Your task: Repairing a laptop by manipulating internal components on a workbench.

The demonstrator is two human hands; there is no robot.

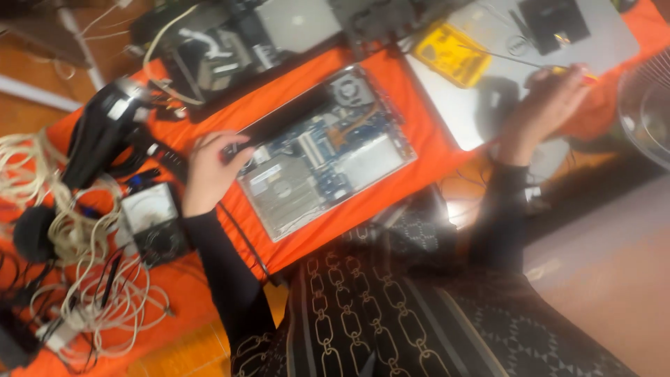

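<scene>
An opened laptop (324,150) lies bottom-up on an orange cloth (412,126), its circuit board, fan and drive bay exposed. My left hand (209,167) rests on the laptop's left corner, fingers curled over its dark edge. Farther right, my right hand (548,105) is raised over a closed silver laptop (614,42) and grips a thin tool with a red and yellow handle (569,71), probably a screwdriver. The picture is blurred by motion.
A yellow multimeter (450,52) and a black square part (555,21) lie on the silver laptop. A tangle of white cables (77,258), an analogue meter (150,213) and a black hot-air tool (105,126) fill the left. A wire basket (645,105) stands at the right edge.
</scene>
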